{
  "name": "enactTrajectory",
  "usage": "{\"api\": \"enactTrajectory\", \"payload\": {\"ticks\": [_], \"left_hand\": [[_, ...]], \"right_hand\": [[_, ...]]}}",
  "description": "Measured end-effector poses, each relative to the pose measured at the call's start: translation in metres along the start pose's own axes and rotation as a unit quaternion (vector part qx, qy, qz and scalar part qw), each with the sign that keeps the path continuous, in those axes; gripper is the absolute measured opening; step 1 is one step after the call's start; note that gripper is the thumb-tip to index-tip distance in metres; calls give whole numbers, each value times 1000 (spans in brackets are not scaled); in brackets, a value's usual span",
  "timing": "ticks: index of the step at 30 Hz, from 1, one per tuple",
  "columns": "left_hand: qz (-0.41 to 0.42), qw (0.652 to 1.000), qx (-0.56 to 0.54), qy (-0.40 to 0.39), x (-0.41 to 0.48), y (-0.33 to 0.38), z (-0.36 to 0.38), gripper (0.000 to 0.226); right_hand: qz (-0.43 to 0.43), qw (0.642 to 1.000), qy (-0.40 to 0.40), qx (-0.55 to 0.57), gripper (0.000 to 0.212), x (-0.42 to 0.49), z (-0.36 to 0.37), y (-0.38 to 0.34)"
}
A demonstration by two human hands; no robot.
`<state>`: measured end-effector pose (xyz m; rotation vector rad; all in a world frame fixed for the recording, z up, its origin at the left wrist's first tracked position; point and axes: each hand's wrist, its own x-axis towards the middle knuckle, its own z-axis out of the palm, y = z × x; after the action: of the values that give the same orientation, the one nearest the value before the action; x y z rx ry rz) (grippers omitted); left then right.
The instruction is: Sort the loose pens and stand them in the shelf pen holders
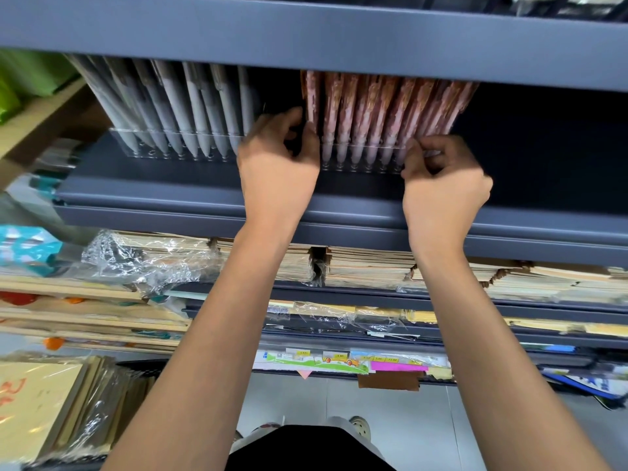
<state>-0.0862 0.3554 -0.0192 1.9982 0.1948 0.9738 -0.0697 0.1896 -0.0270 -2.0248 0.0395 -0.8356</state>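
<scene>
Head view, pink patterned pens [373, 113], packed upright, clear holder [360, 161]

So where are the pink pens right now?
In the head view, upper middle: the pink pens stand in a clear holder on the dark shelf, right of the grey pens, between the left hand and the right hand.

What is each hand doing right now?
Left hand: thumb against the leftmost pink pen; grip cannot be told.
Right hand: pinches the pen holder at its right end.
</scene>
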Motion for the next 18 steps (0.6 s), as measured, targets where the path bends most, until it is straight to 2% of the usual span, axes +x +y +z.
{"api": "enactTrajectory", "payload": {"ticks": [5,12,18], "left_hand": [[21,1000,16,-3,-1,1,1,23],[-39,998,-37,15,0,-1,2,16],[-33,998,-58,11,-2,0,2,18]], "right_hand": [[9,1000,1,5,18,0,1,0],[5,1000,1,6,17,0,1,0],[8,1000,1,2,17,-1,1,0]]}}
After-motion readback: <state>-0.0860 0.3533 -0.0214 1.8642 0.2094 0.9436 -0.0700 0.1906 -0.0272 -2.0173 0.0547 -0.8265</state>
